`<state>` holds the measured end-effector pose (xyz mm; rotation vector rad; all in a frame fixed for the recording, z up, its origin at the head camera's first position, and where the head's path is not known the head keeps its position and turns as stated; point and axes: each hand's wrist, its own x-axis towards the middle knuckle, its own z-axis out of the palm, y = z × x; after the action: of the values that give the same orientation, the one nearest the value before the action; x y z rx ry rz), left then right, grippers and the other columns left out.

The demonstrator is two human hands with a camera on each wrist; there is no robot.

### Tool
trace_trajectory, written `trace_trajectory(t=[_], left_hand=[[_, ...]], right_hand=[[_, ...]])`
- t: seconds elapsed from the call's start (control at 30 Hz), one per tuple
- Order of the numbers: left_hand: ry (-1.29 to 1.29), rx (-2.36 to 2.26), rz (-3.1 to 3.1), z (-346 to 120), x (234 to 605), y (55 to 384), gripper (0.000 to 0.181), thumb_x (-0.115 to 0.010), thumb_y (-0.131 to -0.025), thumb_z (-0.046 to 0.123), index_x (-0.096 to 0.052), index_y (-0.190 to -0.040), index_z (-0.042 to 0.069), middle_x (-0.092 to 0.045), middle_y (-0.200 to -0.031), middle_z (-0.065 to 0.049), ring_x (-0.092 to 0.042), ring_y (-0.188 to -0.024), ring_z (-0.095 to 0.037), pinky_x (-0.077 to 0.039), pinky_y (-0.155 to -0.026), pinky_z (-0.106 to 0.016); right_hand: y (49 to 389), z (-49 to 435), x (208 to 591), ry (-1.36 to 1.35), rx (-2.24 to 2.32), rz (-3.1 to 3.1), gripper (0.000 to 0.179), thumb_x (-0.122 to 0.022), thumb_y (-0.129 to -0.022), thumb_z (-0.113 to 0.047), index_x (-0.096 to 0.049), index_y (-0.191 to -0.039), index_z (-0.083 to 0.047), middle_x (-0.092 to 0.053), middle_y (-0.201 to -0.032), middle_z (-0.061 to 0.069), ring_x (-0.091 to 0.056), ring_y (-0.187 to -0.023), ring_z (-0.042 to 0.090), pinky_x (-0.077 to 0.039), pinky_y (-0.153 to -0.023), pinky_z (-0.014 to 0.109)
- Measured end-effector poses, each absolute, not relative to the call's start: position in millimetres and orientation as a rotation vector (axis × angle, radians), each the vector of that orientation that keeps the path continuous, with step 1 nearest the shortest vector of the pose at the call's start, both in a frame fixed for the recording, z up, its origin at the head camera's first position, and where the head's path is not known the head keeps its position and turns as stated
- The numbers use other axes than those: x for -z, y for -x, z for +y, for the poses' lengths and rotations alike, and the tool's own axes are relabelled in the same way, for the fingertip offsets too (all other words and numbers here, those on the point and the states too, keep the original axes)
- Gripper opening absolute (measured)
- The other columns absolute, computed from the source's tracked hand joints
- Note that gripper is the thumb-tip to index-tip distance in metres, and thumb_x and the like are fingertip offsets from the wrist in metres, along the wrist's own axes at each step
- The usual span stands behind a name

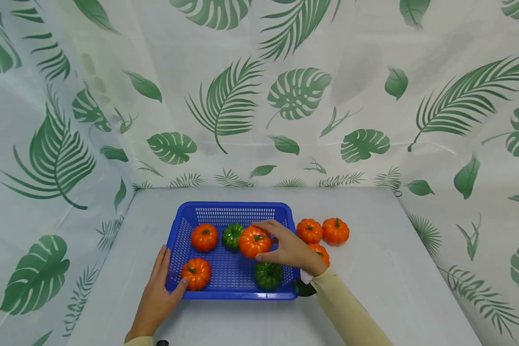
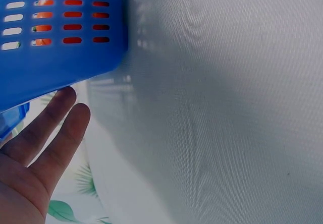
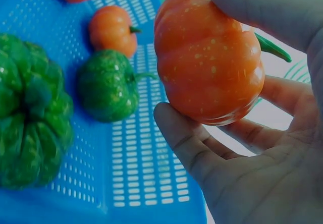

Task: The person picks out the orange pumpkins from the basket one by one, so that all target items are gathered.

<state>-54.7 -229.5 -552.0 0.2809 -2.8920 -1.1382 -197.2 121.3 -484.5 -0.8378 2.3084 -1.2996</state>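
Over basket (image 1: 225,295), right hand (image 1: 291,247) round orange pumpkin (image 1: 254,242)

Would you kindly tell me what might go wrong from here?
The glossy orange pumpkin in the right hand is gripped from one side, so it might slip. If it fell, it could knock the green pumpkins in the blue basket. In the head view, that hand partly hides another orange pumpkin outside the basket, and might nudge it.

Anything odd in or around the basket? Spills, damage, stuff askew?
Nothing stands out. The blue basket sits upright on the table, the orange pumpkin in the right hand shows no visible damage, and three more pumpkins sit grouped beside the basket.
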Motion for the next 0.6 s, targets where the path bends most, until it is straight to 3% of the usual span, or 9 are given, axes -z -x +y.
trace_trajectory(t=[0.23,0.6], left_hand=[[-0.255,1.146,-2.881,-229,552,55,0.097,-0.068,-0.102,0.045,-0.012,-0.173,0.008,-0.003,-0.18,-0.011,-0.017,-0.16,-0.048,-0.023,-0.12,-0.07],[-0.279,1.125,-2.901,-229,549,54,0.097,-0.068,-0.102,0.043,-0.01,-0.173,0.007,-0.002,-0.18,-0.013,-0.017,-0.159,-0.05,-0.024,-0.119,-0.071]], right_hand=[[193,137,484,0.78,1.311,2.335,0.078,-0.084,-0.091,-0.038,-0.05,-0.161,-0.027,-0.046,-0.157,0.002,-0.055,-0.133,0.029,-0.054,-0.105,0.054],[192,159,484,0.78,1.278,2.462,0.082,-0.082,-0.093,-0.044,-0.046,-0.164,-0.026,-0.044,-0.162,0.01,-0.053,-0.138,0.036,-0.046,-0.11,0.067]])
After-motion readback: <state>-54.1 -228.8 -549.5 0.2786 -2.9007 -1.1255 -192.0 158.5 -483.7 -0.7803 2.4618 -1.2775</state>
